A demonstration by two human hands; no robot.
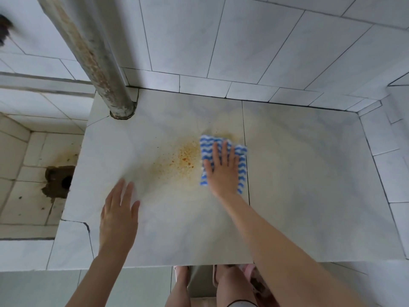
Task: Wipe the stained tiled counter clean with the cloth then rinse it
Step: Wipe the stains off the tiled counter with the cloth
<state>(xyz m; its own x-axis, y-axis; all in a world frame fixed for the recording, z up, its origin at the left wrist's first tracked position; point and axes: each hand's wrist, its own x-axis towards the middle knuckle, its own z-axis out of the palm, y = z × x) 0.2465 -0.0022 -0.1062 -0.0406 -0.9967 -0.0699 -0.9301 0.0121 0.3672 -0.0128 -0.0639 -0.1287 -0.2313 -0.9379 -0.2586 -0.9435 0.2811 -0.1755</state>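
Observation:
A pale tiled counter (309, 173) fills the middle of the view. An orange-brown speckled stain (181, 158) spreads across its centre, with a fainter yellowish smear around it. A blue-and-white wavy-striped cloth (241, 160) lies flat at the stain's right edge. My right hand (222, 171) presses flat on the cloth with fingers spread. My left hand (118, 216) rests flat on the bare counter near the front left, fingers slightly apart and holding nothing.
A rusty grey pipe (93, 56) rises from the counter's back left corner. Left of the counter, a lower tiled basin (26, 169) has a dark, dirty drain hole (59, 180). Tiled walls close the back and right. My legs and slippers show below the front edge.

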